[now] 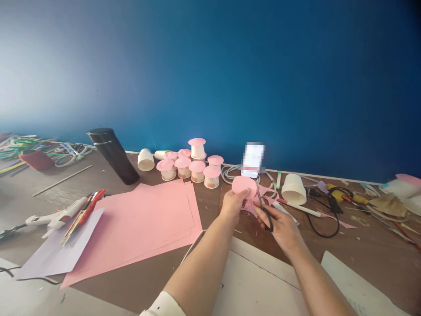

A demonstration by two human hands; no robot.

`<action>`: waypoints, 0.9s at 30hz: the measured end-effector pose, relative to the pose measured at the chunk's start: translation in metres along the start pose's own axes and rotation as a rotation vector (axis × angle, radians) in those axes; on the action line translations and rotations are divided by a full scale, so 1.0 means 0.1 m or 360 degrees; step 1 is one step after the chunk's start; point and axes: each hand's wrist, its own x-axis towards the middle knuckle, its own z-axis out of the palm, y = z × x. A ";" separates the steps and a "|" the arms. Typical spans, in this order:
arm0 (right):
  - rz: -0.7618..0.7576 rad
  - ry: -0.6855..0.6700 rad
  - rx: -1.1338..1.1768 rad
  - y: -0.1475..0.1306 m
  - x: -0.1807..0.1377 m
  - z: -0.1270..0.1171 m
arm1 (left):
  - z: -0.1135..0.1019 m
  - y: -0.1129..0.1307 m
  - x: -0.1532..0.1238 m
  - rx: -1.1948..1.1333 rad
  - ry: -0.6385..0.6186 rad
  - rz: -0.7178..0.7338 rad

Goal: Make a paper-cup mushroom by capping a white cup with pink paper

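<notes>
My left hand (235, 202) pinches a round pink paper disc (244, 186) between thumb and fingers, above the table's far side. Scissors (265, 210) are gripped in my right hand (274, 223), their blades meeting the disc's right edge. How far the blades are parted I cannot tell. Pink paper scraps (250, 208) lie beneath and beside the hands. Left of them, several upturned paper cups (198, 152) carry pink discs on top, one standing higher than the others.
Large pink sheets (144, 219) cover the left-middle, with a lilac sheet (59, 252), a red utility knife (83, 215) and a glue gun (61, 215). A black bottle (115, 156) stands behind. To the right are a white cup (294, 189), cables (324, 219) and a blurred phone (253, 160).
</notes>
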 end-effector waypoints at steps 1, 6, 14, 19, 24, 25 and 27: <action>0.0000 -0.0002 -0.0001 0.00 0.00 0.00 | 0.00 0.00 0.00 -0.0001 0.0001 -0.0002; -0.0001 -0.0002 0.0000 0.02 0.00 -0.01 | -0.01 0.00 0.01 -0.0025 -0.0009 0.0011; 0.0018 0.0012 -0.0013 -0.01 -0.01 0.00 | -0.01 0.00 0.01 -0.0032 -0.0031 0.0040; -0.0004 0.0005 -0.0009 0.00 0.00 0.00 | -0.02 0.00 0.01 -0.0032 -0.0044 0.0048; -0.0019 0.0002 -0.0023 0.01 0.00 0.00 | -0.02 0.00 0.02 -0.0049 -0.0045 0.0048; -0.0024 0.0001 -0.0027 0.02 0.00 0.00 | -0.02 0.00 0.02 -0.0051 -0.0039 0.0046; -0.0029 0.0002 -0.0029 0.02 0.00 0.00 | -0.01 0.00 0.01 -0.0055 -0.0022 0.0038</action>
